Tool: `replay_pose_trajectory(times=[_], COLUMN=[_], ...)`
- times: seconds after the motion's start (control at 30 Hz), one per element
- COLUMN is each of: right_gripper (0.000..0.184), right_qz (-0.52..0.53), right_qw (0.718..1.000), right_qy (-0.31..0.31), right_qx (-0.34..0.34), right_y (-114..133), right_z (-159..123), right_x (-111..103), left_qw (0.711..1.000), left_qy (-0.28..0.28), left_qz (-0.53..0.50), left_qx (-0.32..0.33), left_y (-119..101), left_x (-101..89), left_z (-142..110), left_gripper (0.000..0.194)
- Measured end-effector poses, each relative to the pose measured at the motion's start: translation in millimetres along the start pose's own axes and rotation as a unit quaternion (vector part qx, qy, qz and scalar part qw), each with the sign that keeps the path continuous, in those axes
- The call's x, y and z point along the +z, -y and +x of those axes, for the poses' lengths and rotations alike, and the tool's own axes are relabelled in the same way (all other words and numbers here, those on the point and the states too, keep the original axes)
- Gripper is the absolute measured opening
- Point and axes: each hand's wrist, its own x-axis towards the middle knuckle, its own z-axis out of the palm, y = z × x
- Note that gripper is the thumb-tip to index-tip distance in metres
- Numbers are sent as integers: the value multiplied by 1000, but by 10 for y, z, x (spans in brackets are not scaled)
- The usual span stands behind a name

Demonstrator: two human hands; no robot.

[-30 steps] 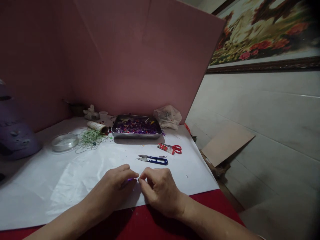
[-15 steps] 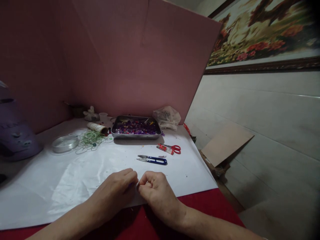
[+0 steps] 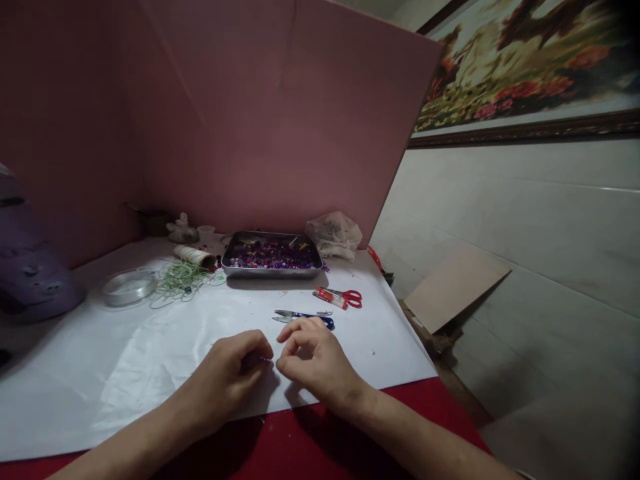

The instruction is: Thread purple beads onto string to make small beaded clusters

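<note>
My left hand [image 3: 235,370] is closed near the front of the white sheet, with something small and purple, like beads [image 3: 265,359], showing at its fingertips. Just to its right, my right hand [image 3: 320,367] has thumb and index finger pinched together and the other fingers lifted. Whatever the right fingertips hold, if anything, is too small to make out. Behind the right hand lie blue thread snips [image 3: 293,315], their handle partly covered by its fingers. A metal tray [image 3: 273,273] of mostly purple beads stands farther back.
Red-handled scissors [image 3: 354,298] lie beside a small red packet [image 3: 331,297]. Left of the tray are tangled green string [image 3: 183,280], a cardboard tube [image 3: 195,255] and a clear round spool [image 3: 129,288]. A plastic bag [image 3: 334,235] sits behind; a purple bottle [image 3: 35,267] stands left.
Both hands have loosened their curled fingers. The right hand has risen slightly, its upper fingers extending over the snips' handle, and purple now shows more clearly at the left fingertips.
</note>
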Motion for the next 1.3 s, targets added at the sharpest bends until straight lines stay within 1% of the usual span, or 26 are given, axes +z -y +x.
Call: replay_pose_trajectory(times=[0.03, 0.07, 0.13, 0.17, 0.2, 0.27, 0.33, 0.37, 0.43, 0.5, 0.57, 0.63, 0.7, 0.77, 0.83, 0.93, 1.0, 1.07, 1.1, 1.13, 1.2, 1.27, 1.3], right_gripper=[19, 19, 16, 15, 13, 11, 9, 8, 9, 10, 14, 22, 26, 23, 16, 14, 11, 10, 11, 11, 8, 4, 3], right_qz=[72, 153, 305, 363, 406, 462, 491, 495, 487, 468, 451, 436, 403, 356, 318, 283, 236, 185, 175, 180, 221, 260, 271], right_qw=[997, 986, 944, 922, 903, 873, 856, 853, 859, 870, 878, 887, 903, 924, 940, 955, 970, 982, 984, 983, 974, 962, 958], right_qy=[13, 30, 63, 70, 72, 75, 80, 77, 61, 39, 26, 14, 7, 9, 19, 35, 40, 34, 32, 31, 30, 28, 26], right_qx=[29, 60, 105, 116, 123, 134, 145, 146, 146, 151, 157, 154, 148, 141, 124, 82, 37, -5, -11, -2, 40, 77, 87], right_y=[-16, -29, -41, -41, -39, -33, -34, -39, -59, -84, -101, -105, -102, -103, -109, -109, -89, -61, -49, -41, -38, -48, -53], right_z=[16, 25, 28, 24, 20, 13, 14, 17, 23, 27, 28, 26, 23, 19, 10, -26, -61, -92, -101, -104, -93, -69, -57], right_x=[7, 14, 27, 31, 31, 28, 25, 27, 39, 59, 77, 88, 94, 100, 111, 125, 125, 117, 113, 111, 111, 115, 116], left_qw=[999, 998, 987, 979, 970, 959, 954, 949, 937, 924, 919, 920, 928, 936, 943, 961, 974, 978, 977, 975, 971, 972, 977], left_qy=[3, 5, 6, 6, 7, 9, 16, 18, 16, 2, -16, -41, -72, -99, -109, -92, -54, -13, -9, -20, -79, -139, -143], left_qz=[-28, -62, -150, -194, -229, -267, -277, -288, -323, -358, -374, -372, -352, -328, -308, -262, -219, -192, -194, -202, -214, -185, -157], left_qx=[-16, -31, -57, -67, -76, -95, -117, -126, -134, -134, -126, -117, -102, -80, -58, -11, 38, 83, 94, 95, 65, 25, 19], left_y=[-4, -6, -8, -10, -13, -25, -42, -50, -64, -72, -72, -64, -55, -53, -74, -155, -224, -275, -287, -286, -254, -197, -168], left_x=[-5, -10, -27, -39, -53, -79, -95, -95, -86, -72, -64, -67, -79, -93, -103, -102, -92, -84, -83, -87, -105, -124, -129], left_z=[8, 17, 35, 44, 51, 59, 58, 56, 52, 47, 41, 31, 16, -4, -31, -90, -132, -159, -164, -163, -144, -112, -96], left_gripper=[8, 8, 11, 11, 11, 8, 6, 6, 10, 15, 19, 18, 15, 11, 8, 9, 14, 19, 19, 18, 23, 28, 27])
